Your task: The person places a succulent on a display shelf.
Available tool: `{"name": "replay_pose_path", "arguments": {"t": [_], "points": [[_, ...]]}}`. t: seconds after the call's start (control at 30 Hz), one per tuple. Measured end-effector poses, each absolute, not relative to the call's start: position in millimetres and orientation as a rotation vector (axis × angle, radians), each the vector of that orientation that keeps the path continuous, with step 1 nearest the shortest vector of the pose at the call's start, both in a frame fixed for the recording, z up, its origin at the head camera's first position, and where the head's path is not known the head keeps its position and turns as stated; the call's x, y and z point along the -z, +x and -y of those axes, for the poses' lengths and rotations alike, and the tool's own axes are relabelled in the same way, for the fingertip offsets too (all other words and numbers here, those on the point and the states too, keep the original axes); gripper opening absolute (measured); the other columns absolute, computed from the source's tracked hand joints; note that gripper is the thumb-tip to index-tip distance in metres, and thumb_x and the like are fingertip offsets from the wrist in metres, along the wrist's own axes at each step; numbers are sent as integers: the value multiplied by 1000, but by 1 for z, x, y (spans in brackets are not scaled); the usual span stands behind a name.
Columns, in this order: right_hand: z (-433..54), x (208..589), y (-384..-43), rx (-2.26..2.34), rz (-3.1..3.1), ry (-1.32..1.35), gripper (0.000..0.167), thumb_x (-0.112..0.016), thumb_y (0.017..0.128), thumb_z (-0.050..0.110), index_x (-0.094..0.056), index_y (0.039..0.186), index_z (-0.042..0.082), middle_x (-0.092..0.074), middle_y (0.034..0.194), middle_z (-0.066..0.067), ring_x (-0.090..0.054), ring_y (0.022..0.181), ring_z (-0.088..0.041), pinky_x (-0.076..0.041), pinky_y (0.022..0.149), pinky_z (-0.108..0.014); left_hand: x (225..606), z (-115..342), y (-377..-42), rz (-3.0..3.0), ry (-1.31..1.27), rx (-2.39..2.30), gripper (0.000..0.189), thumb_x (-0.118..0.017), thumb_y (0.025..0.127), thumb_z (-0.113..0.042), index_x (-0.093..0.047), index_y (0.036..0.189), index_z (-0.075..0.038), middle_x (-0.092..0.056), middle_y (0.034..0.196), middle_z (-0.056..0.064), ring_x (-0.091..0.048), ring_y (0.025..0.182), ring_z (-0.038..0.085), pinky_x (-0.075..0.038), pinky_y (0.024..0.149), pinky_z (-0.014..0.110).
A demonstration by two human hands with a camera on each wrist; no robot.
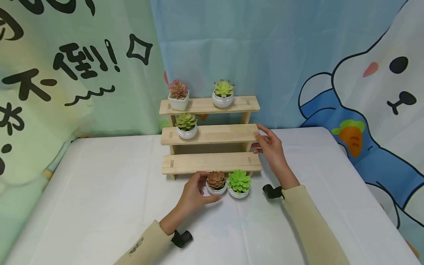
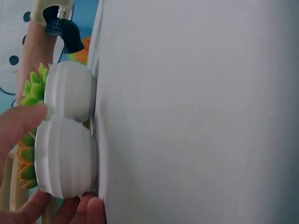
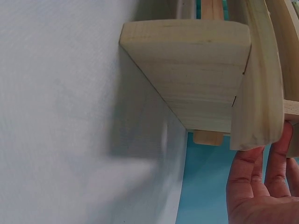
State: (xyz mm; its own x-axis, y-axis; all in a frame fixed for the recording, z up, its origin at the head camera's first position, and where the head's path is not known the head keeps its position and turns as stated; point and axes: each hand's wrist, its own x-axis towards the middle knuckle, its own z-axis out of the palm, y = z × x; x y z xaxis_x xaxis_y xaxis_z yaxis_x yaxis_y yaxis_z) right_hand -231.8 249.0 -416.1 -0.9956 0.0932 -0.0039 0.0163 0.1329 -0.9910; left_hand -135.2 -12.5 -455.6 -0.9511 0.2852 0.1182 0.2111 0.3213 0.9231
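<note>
A brown-leaved succulent in a round white pot stands on the table. My left hand is spread around it, fingers at its left side and thumb in front, apart from the pot in the head view. Close against its right side is a bright green succulent in a similar pot. My right hand holds the right end of the middle board of a three-tier wooden stand. In the right wrist view its fingers meet the board's end.
On the top board stand a reddish succulent in a square white pot and a yellow-green one in a round pot. Another green succulent sits at the middle board's left. A white cloth covers the table; a printed curtain hangs behind.
</note>
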Motion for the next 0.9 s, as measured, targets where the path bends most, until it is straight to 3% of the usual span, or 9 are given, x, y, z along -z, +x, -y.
{"name": "replay_pose_path", "arguments": {"t": [0.27, 0.47, 0.9], "points": [[-249, 414, -232, -2049, 2306, -100, 57, -52, 101, 32, -36, 151, 11, -62, 82, 17, -66, 76, -6, -54, 67, -20, 457, 5, -136, -2600, 416, -1727, 61, -89, 69, -13, -50, 114, 0, -60, 109, 13, -57, 97, 24, -50, 84, 31], [-249, 417, -233, -2069, 2297, -98, 56, -52, 102, 29, -34, 152, 11, -62, 79, 16, -66, 74, -5, -53, 66, -20, 457, 3, -135, -2637, 396, -1719, 60, -90, 68, -14, -51, 112, 0, -61, 106, 12, -57, 93, 23, -51, 82, 31], [-249, 416, -232, -2033, 2308, -64, 55, -52, 102, 30, -37, 150, 9, -63, 84, 15, -66, 80, -13, -54, 65, -20, 460, 2, -131, -2607, 338, -1771, 59, -87, 71, -12, -53, 117, 2, -62, 113, 15, -60, 102, 28, -52, 85, 34]]}}
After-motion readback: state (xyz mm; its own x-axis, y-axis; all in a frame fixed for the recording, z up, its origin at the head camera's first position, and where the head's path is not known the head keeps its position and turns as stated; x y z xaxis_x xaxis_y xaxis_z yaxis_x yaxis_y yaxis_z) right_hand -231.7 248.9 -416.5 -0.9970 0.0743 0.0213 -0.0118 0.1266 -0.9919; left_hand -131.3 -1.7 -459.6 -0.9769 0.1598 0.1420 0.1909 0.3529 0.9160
